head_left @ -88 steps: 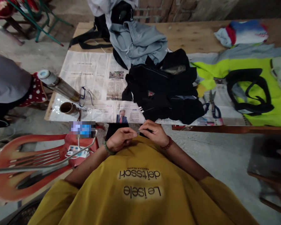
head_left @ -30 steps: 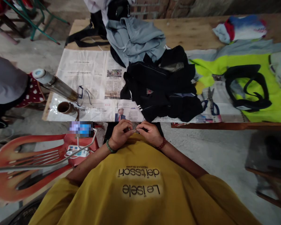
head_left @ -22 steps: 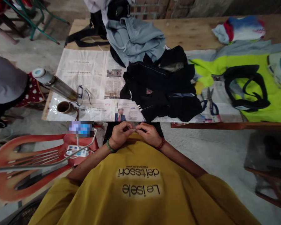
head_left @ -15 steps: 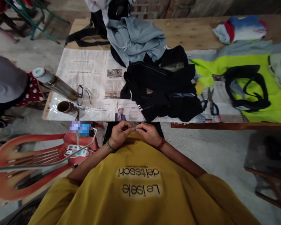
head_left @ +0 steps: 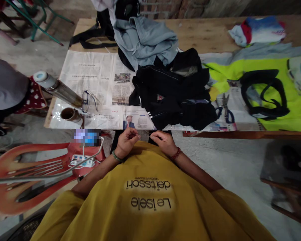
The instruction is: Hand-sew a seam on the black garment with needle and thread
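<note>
On the desk (head_left: 203, 28), the black clothes (head_left: 170, 90) and the scissors (head_left: 225, 107) are touched by neither hand. Fine handwork is judged to be under way and unfinished; how much is done cannot be told. The left hand's (head_left: 126, 143) fingers are curled, any grip unclear. Between the hands, a thin strand (head_left: 149, 135) is apparently pinched at the right hand's (head_left: 165, 143) closed fingertips.

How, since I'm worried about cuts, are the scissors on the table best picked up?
Probably grip the scissors by the right blue handle, coming from the near side of the table: handles face that side, blades point away, slightly parted, and black clothes crowd the left.
</note>
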Demonstrator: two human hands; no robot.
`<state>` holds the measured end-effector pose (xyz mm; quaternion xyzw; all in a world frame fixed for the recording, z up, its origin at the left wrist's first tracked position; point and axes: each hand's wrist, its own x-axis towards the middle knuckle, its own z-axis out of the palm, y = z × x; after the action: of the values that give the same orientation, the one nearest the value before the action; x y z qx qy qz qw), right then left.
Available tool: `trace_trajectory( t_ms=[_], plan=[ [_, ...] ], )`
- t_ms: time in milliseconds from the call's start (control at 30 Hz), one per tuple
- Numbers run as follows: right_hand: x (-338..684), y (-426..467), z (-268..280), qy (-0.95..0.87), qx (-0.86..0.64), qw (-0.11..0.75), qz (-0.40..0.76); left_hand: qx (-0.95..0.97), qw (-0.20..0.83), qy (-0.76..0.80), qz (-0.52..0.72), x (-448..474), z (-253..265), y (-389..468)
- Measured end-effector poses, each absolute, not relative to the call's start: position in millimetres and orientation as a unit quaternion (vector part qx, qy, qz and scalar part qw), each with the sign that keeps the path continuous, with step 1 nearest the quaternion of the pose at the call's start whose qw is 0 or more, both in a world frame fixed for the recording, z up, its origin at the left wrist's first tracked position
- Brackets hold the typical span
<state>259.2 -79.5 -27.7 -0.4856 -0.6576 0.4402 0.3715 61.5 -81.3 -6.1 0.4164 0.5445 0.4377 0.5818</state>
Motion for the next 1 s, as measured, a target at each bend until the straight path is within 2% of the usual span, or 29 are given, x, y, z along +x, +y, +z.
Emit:
trace_trajectory(
  t_ms=[333,467,633,867,1000],
  plan=[
    [267,-69,-16,-0.68,-0.458,0.374,0.434,0.347,0.721,0.43,0.418,46,8,-85],
    [283,-56,20,-0.745,-0.44,0.385,0.321,0.359,0.67,0.466,0.453,21,13,-88],
    [303,-40,71,-0.828,-0.408,0.358,0.142,0.334,0.6,0.531,0.496,-4,7,-99],
    [335,-33,123,-0.869,-0.38,0.305,-0.082,0.297,0.575,0.566,0.511,-14,1,-109],
    [358,-37,138,-0.861,-0.391,0.289,-0.147,0.303,0.559,0.567,0.524,-13,2,-106]
  ],
)
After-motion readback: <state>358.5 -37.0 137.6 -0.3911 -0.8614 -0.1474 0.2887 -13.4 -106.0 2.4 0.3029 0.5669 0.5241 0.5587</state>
